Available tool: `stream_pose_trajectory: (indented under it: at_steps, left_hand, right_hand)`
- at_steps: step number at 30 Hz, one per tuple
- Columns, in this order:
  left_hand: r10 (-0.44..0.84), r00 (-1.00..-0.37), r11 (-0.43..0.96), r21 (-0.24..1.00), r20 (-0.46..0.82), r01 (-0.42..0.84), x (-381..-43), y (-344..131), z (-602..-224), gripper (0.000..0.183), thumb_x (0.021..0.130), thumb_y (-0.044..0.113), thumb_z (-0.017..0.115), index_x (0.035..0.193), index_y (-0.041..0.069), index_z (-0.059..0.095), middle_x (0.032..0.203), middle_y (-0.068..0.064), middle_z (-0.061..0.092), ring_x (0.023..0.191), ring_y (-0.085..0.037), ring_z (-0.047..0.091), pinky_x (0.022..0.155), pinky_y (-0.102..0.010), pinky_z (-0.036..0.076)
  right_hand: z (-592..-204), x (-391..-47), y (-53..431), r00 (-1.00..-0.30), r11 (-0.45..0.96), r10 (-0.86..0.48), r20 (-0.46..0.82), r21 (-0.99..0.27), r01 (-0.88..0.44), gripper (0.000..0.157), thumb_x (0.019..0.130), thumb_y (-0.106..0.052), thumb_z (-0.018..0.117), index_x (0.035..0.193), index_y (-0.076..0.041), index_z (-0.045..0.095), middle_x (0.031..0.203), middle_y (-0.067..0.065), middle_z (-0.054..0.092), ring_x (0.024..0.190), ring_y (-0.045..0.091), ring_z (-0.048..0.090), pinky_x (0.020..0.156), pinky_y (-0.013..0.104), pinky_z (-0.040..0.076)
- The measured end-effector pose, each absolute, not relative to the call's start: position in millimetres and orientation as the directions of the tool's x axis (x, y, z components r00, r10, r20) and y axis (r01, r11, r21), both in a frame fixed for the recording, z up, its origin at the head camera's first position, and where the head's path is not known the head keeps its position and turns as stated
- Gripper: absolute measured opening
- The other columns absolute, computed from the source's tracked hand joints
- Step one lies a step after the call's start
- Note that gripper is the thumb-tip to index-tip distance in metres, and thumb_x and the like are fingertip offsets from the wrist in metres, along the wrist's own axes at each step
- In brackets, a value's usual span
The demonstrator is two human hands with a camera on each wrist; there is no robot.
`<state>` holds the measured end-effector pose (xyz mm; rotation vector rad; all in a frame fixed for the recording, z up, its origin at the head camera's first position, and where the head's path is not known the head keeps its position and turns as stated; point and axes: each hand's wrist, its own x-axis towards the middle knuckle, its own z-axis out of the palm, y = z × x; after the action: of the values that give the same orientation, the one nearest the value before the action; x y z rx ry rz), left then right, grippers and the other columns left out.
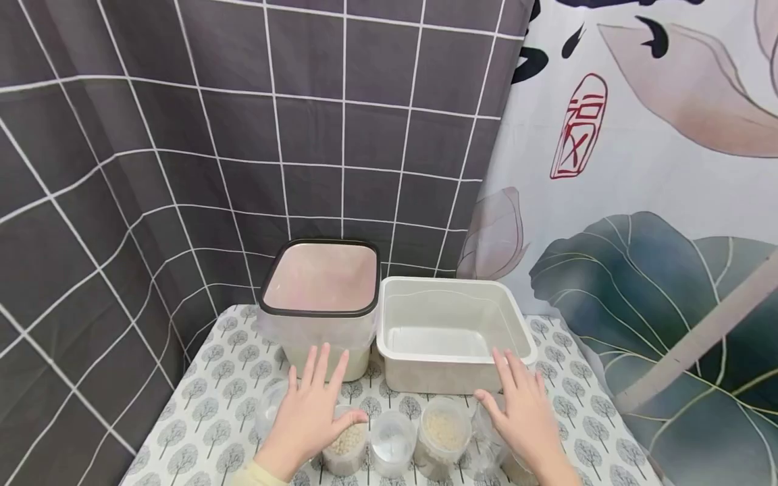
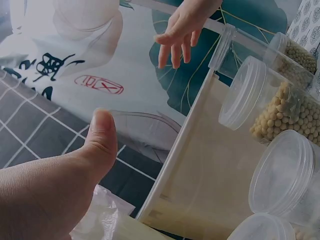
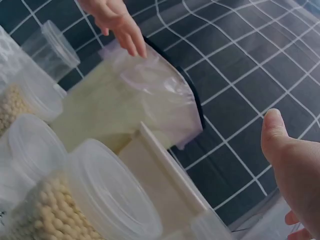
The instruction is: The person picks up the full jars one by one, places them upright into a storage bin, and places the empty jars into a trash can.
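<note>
My left hand [image 1: 313, 415] hovers above the table with its fingers spread and straight, holding nothing. Below it are a lidded jar of pale beans [image 1: 346, 442] and a clear jar [image 1: 269, 410], partly covered by the hand. To the right, my right hand [image 1: 524, 417] is also raised with fingers extended and nothing in its grasp. Another clear jar [image 1: 484, 439] and a jar with contents [image 1: 516, 469] are partly hidden beneath it. Between the hands stand an empty-looking jar [image 1: 392, 442] and a second jar of pale beans [image 1: 442, 432]. Both thumbs stick out in the wrist views.
Behind the jars stands a black-rimmed bin [image 1: 319, 314] lined with a pinkish plastic bag. Beside it on the right is a white rectangular tub [image 1: 452, 374]. A tree-patterned cloth [image 1: 206, 405] covers the table; a dark grid curtain [image 1: 310, 135] hangs behind.
</note>
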<state>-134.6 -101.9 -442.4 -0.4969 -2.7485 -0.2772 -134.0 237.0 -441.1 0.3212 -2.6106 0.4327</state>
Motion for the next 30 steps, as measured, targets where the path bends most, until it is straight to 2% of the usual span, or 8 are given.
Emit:
stream_pose_trajectory:
  at_steps: [5, 8, 12, 16, 21, 26, 28, 30]
  left_hand:
    - [0.333, -0.846, 0.909, 0.096, 0.417, 0.405, -137.4, -104.2, -442.9, 0.094, 0.077, 0.075, 0.042, 0.145, 0.011, 0.032, 0.147, -0.024, 0.026, 0.133, -0.041, 0.025, 0.101, -0.062, 0.027]
    - [0.348, -0.795, 0.875, 0.132, 0.496, 0.466, -139.0, -105.9, -442.6, 0.087, 0.079, 0.066, 0.054, 0.141, 0.007, 0.038, 0.142, -0.024, 0.035, 0.128, -0.040, 0.036, 0.099, -0.055, 0.035]
    - [0.335, -0.791, 0.825, 0.246, 0.511, 0.508, -140.1, -107.6, -443.7, 0.076, 0.080, 0.059, 0.059, 0.133, 0.005, 0.049, 0.137, -0.020, 0.044, 0.121, -0.035, 0.047, 0.091, -0.051, 0.045]
    - [0.307, -0.869, 0.817, 0.361, 0.388, 0.450, -138.4, -107.2, -446.5, 0.076, 0.079, 0.064, 0.056, 0.130, 0.007, 0.052, 0.138, -0.017, 0.044, 0.120, -0.034, 0.047, 0.086, -0.054, 0.047]
    - [0.279, -0.925, 0.827, 0.426, 0.257, 0.367, -136.5, -103.8, -451.9, 0.080, 0.074, 0.064, 0.062, 0.129, 0.007, 0.051, 0.137, -0.019, 0.044, 0.117, -0.037, 0.049, 0.078, -0.058, 0.049]
    - [0.338, -0.920, 0.825, 0.407, 0.200, 0.392, -138.2, -101.6, -457.9, 0.081, 0.071, 0.061, 0.066, 0.128, 0.005, 0.051, 0.133, -0.021, 0.047, 0.114, -0.039, 0.051, 0.071, -0.055, 0.052]
    - [0.380, -0.908, 0.822, 0.387, 0.174, 0.418, -139.5, -101.4, -461.3, 0.083, 0.071, 0.060, 0.066, 0.129, 0.004, 0.051, 0.131, -0.022, 0.048, 0.114, -0.039, 0.051, 0.072, -0.055, 0.052]
    - [0.422, -0.894, 0.823, 0.352, 0.149, 0.446, -140.3, -100.7, -464.2, 0.084, 0.071, 0.059, 0.067, 0.130, 0.002, 0.049, 0.130, -0.022, 0.049, 0.113, -0.039, 0.051, 0.075, -0.055, 0.051]
  right_hand:
    - [-434.6, -136.5, 247.1, -0.834, 0.892, -0.150, 0.530, -0.291, -0.346, 0.067, 0.086, -0.036, 0.065, 0.138, -0.002, 0.041, 0.134, 0.024, 0.044, 0.120, 0.043, 0.041, 0.097, 0.060, 0.030]
    - [-432.7, -139.9, 256.1, -0.823, 0.827, -0.105, 0.559, -0.410, -0.384, 0.055, 0.084, -0.022, 0.069, 0.131, -0.003, 0.050, 0.125, 0.016, 0.055, 0.112, 0.033, 0.051, 0.097, 0.035, 0.040]
    - [-431.5, -149.9, 272.8, -0.801, 0.755, -0.004, 0.599, -0.523, -0.395, 0.030, 0.080, -0.006, 0.072, 0.108, -0.004, 0.066, 0.096, 0.005, 0.067, 0.085, 0.010, 0.060, 0.074, 0.008, 0.043]
    - [-433.7, -161.2, 290.9, -0.795, 0.775, 0.050, 0.605, -0.526, -0.351, 0.013, 0.079, -0.001, 0.070, 0.092, -0.005, 0.070, 0.079, 0.003, 0.067, 0.069, -0.003, 0.055, 0.059, 0.008, 0.043]
    - [-439.3, -169.1, 304.9, -0.808, 0.796, 0.067, 0.585, -0.519, -0.310, 0.011, 0.081, -0.002, 0.069, 0.092, -0.003, 0.069, 0.078, 0.006, 0.067, 0.068, -0.001, 0.054, 0.057, 0.008, 0.041]
    - [-446.3, -173.8, 309.8, -0.812, 0.818, 0.102, 0.575, -0.513, -0.261, 0.013, 0.083, -0.006, 0.068, 0.095, -0.001, 0.068, 0.084, 0.010, 0.065, 0.073, 0.010, 0.056, 0.061, 0.007, 0.041]
    - [-449.3, -175.6, 310.8, -0.819, 0.830, 0.121, 0.560, -0.511, -0.226, 0.016, 0.084, -0.009, 0.068, 0.097, 0.000, 0.068, 0.087, 0.011, 0.064, 0.075, 0.018, 0.059, 0.062, 0.014, 0.046]
    - [-452.2, -177.8, 312.3, -0.837, 0.837, 0.129, 0.532, -0.512, -0.196, 0.021, 0.086, -0.011, 0.066, 0.103, 0.001, 0.066, 0.094, 0.016, 0.063, 0.080, 0.027, 0.060, 0.066, 0.027, 0.052]
